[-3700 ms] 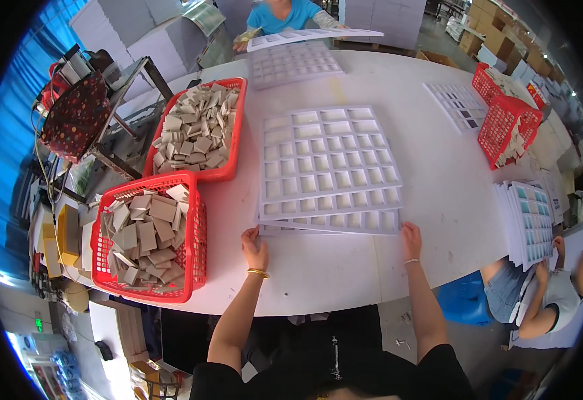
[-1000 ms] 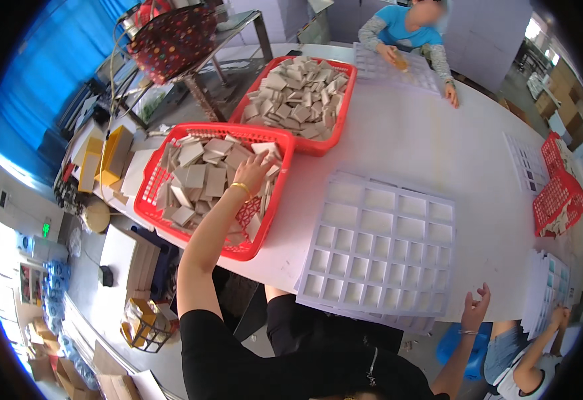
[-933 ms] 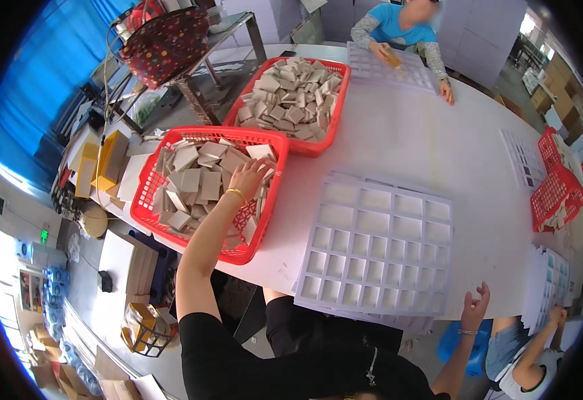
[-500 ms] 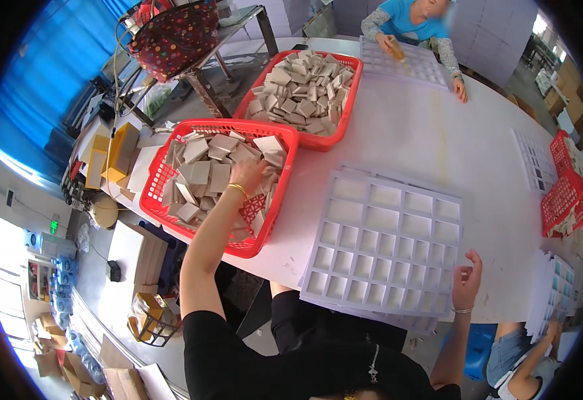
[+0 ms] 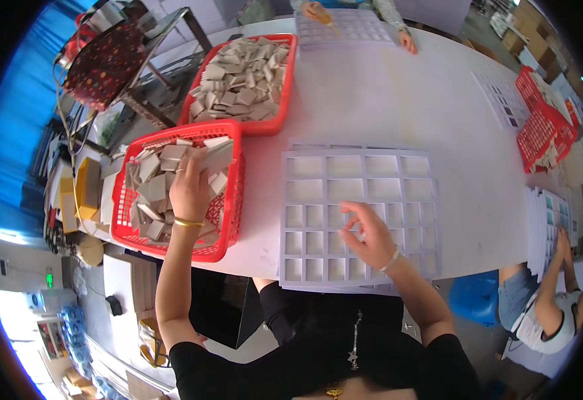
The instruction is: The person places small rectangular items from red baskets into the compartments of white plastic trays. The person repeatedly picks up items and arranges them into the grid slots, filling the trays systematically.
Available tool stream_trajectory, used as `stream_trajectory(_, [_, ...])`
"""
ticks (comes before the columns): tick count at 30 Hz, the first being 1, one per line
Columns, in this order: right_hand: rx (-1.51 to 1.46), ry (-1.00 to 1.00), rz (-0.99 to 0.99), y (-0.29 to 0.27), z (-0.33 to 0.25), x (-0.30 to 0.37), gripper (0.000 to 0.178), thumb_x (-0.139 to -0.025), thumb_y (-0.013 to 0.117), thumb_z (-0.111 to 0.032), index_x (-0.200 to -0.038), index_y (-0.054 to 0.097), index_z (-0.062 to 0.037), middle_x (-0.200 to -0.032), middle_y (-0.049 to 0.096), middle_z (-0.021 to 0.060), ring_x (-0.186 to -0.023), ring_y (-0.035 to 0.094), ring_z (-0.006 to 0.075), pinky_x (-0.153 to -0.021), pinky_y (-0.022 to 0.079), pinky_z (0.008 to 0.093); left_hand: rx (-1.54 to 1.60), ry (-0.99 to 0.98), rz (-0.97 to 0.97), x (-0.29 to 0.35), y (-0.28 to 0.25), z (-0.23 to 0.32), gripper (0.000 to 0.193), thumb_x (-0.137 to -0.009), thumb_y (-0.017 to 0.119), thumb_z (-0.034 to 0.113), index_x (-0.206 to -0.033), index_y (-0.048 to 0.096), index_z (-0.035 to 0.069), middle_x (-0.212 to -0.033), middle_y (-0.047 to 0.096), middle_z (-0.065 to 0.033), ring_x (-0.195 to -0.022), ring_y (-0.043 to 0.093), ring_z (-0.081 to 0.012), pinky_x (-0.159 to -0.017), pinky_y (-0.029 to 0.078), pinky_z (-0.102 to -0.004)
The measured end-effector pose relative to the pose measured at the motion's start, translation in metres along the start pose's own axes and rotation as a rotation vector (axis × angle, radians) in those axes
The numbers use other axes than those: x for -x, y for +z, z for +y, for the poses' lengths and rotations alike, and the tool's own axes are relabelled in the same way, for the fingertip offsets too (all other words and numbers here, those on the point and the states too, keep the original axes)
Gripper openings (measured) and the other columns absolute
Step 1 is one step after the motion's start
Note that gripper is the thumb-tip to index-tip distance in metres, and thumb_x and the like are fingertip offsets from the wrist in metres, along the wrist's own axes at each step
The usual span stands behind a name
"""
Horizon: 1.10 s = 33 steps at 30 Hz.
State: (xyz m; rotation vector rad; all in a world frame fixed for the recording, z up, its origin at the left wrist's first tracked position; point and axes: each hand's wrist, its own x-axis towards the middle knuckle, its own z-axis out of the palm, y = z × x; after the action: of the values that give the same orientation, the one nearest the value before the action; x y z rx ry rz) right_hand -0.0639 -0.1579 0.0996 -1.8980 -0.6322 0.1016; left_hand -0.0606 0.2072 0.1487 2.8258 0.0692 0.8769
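Note:
My left hand, with a yellow bangle at its wrist, is in the near red plastic basket. Its fingers are bent and look closed against a pale square tile; the thumb side is partly hidden. Loose pale tiles lie heaped around it. My right hand hovers over a white compartment tray, thumb and fingers apart with nothing seen between them. The tray has large square cells in its far rows and smaller ones nearer me. It lies on other similar trays, whose edges show underneath.
A second red basket full of tiles stands behind the near one. Across the white table a co-worker's hands are at another tray. Red baskets and another tray are at the right; another person sits beyond.
My right hand has moved from beside the tray's right edge to above its smaller cells. My left hand stays in the near basket, its fingers now pointing farther away from me. The view has shifted.

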Motion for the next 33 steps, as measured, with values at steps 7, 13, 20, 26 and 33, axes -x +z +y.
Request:
stream_trajectory(7, [-0.543, 0.067, 0.029, 0.001, -0.004, -0.004, 0.042, -0.091, 0.057, -0.015, -0.131, 0.045, -0.0059, -0.108, 0.058, 0.0073, -0.074, 0.059, 0.0069, -0.052, 0.044, 0.022, 0.861, -0.024, -0.49, 0.046, 0.009, 0.099, 0.04, -0.075, 0.069, -0.003, -0.113, 0.062, 0.007, -0.091, 0.065, -0.0024, -0.063, 0.054, -0.0091, -0.055, 0.047, -0.0227])
stream_trajectory(13, [-0.789, 0.301, -0.164, -0.012, 0.022, 0.014, 0.029, -0.099, 0.045, -0.021, -0.119, 0.056, -0.0043, -0.087, 0.061, 0.0015, -0.063, 0.053, 0.0039, -0.05, 0.043, 0.0187, 1.13, -0.119, -0.607, 0.071, 0.04, 0.14, 0.033, -0.079, 0.066, -0.005, -0.11, 0.063, 0.006, -0.1, 0.065, -0.0063, -0.069, 0.06, -0.0099, -0.056, 0.05, -0.0218])
stream_trajectory(20, [-0.795, 0.412, 0.054, -0.03, 0.032, 0.018, 0.024, -0.096, 0.05, -0.017, -0.114, 0.059, -0.0033, -0.083, 0.061, 0.0001, -0.057, 0.049, 0.002, -0.045, 0.04, 0.0186, 1.199, -0.141, -0.575, 0.053, 0.06, 0.159, 0.033, -0.078, 0.063, -0.01, -0.109, 0.062, 0.002, -0.112, 0.053, -0.0104, -0.069, 0.061, -0.0123, -0.057, 0.054, -0.0213])
stream_trajectory(26, [-0.569, 0.431, 0.227, -0.045, 0.036, 0.012, 0.018, -0.092, 0.058, -0.017, -0.099, 0.066, -0.0022, -0.072, 0.061, 0.0, -0.051, 0.047, 0.0019, -0.043, 0.036, 0.017, 1.141, 0.046, -0.653, 0.038, 0.076, 0.167, 0.044, -0.077, 0.062, -0.012, -0.119, 0.056, 0.002, -0.113, 0.049, -0.0106, -0.075, 0.061, -0.0114, -0.06, 0.055, -0.0211])
stream_trajectory(33, [-0.594, 0.483, 0.473, -0.061, 0.06, 0.015, 0.016, -0.09, 0.061, -0.017, -0.092, 0.068, -0.0017, -0.069, 0.06, -0.0009, -0.05, 0.044, 0.0016, -0.042, 0.032, 0.0166, 1.297, -0.143, -0.629, 0.029, 0.089, 0.176, 0.034, -0.077, 0.062, -0.01, -0.109, 0.059, 0.002, -0.108, 0.055, -0.0099, -0.071, 0.062, -0.0137, -0.058, 0.053, -0.023])
